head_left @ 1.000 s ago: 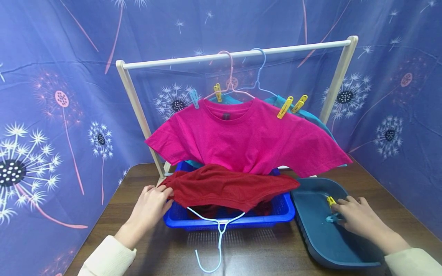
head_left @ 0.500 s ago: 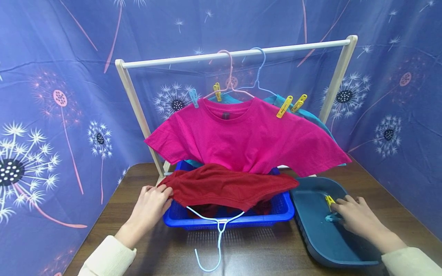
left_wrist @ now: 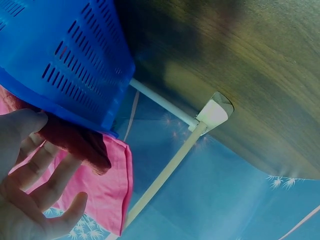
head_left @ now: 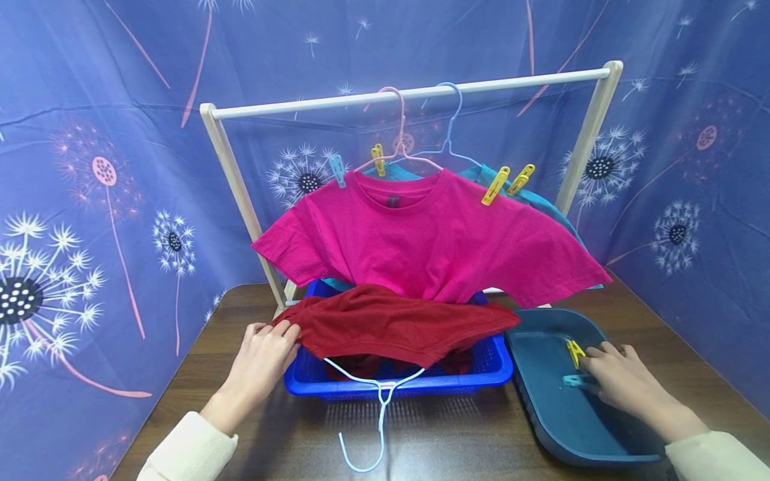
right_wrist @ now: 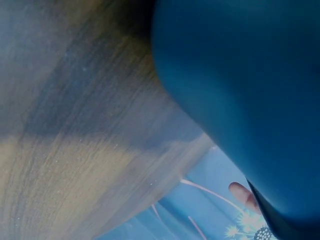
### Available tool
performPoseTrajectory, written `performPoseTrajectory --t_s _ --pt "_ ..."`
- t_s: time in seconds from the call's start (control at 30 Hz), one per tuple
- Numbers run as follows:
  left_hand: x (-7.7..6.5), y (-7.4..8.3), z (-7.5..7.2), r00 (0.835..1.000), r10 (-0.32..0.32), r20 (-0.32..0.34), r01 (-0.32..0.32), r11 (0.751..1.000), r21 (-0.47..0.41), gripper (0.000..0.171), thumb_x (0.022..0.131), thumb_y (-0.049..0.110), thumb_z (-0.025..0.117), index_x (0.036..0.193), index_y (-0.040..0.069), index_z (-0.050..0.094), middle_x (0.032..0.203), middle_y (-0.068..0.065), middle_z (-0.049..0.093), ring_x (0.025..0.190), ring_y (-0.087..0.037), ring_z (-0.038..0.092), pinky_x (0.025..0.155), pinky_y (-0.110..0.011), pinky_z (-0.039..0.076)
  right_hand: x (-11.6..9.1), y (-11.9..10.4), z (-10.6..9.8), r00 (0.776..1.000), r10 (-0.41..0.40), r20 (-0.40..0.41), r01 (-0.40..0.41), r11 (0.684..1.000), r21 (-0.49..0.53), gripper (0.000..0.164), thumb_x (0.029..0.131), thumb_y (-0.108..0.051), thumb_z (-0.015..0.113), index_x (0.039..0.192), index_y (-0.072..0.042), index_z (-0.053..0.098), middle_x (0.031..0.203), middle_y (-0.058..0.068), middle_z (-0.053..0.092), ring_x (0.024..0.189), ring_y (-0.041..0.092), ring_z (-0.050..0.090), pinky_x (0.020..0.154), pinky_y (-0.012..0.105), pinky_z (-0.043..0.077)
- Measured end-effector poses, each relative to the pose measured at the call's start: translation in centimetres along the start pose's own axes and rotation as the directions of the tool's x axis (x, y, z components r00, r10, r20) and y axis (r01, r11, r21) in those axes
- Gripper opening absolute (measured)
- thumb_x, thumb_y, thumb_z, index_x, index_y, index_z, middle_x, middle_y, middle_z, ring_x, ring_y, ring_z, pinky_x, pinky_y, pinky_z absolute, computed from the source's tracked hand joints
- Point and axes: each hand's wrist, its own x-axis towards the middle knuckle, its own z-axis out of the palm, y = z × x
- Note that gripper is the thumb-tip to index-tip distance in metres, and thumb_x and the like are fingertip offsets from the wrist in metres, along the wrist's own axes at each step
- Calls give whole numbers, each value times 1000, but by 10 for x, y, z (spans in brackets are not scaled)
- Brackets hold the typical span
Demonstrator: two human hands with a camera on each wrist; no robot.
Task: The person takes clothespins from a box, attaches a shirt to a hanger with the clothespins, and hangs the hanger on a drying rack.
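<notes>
My left hand (head_left: 265,354) pinches the left edge of a dark red shirt (head_left: 391,327) that lies across the blue basket (head_left: 493,364). In the left wrist view the thumb lies over the red cloth, with fingers behind it. A light blue hanger (head_left: 383,401) sits inside the shirt, its hook pointing toward me on the table. At the right, my right hand (head_left: 625,384) is down in the dark teal tray (head_left: 559,427), fingertips at a light blue clothespin (head_left: 576,381), which it grips at one partly hidden end. A yellow clothespin (head_left: 575,353) lies right by its fingers.
Behind the basket stands a rack with a white rail (head_left: 337,103). A pink T-shirt (head_left: 421,234) hangs there on a pink hanger, with a turquoise shirt (head_left: 544,200) behind it, both with clothespins on the shoulders. A dandelion-patterned curtain (head_left: 120,80) surrounds the wooden table (head_left: 240,414).
In the tray, the light blue clothespin has turned to point left and the yellow one has shifted slightly. My left hand and the red shirt have hardly moved.
</notes>
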Motion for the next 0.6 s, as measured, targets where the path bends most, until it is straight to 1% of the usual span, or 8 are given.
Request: performPoseTrajectory --t_s 0.23,0.4,0.5,0.6 --pt "0 0 0 1000 5 -16 -5 1000 7 20 71 12 71 75 9 52 73 -5 56 58 -23 57 74 -41 39 -1 0 1 1000 -8 -10 7 1000 -13 25 57 -3 78 71 -17 63 68 -4 55 71 22 49 65 53 37" --pt "-1 0 2 999 12 -41 -11 1000 11 19 71 13 70 74 9 51 71 -4 55 57 -22 56 75 -41 39 -1 -1 2 999 -20 -28 20 1000 -18 25 57 -1 76 68 -17 61 67 -3 55 71 24 50 67 57 37" --pt "-1 0 1 998 14 -53 -14 1000 9 19 71 13 69 73 9 51 71 -4 54 56 -22 56 74 -41 39 -1 -2 1 999 -25 -24 24 1000 -14 26 56 0 76 68 -17 61 68 -3 55 72 24 50 67 56 37" --pt "-1 0 1 998 16 -62 -16 1000 6 19 71 13 69 74 9 50 72 -4 54 56 -22 56 73 -41 39 -2 -1 -1 1000 -27 -13 27 1000 7 28 54 -3 78 72 -17 62 70 -3 57 73 23 50 67 55 37"
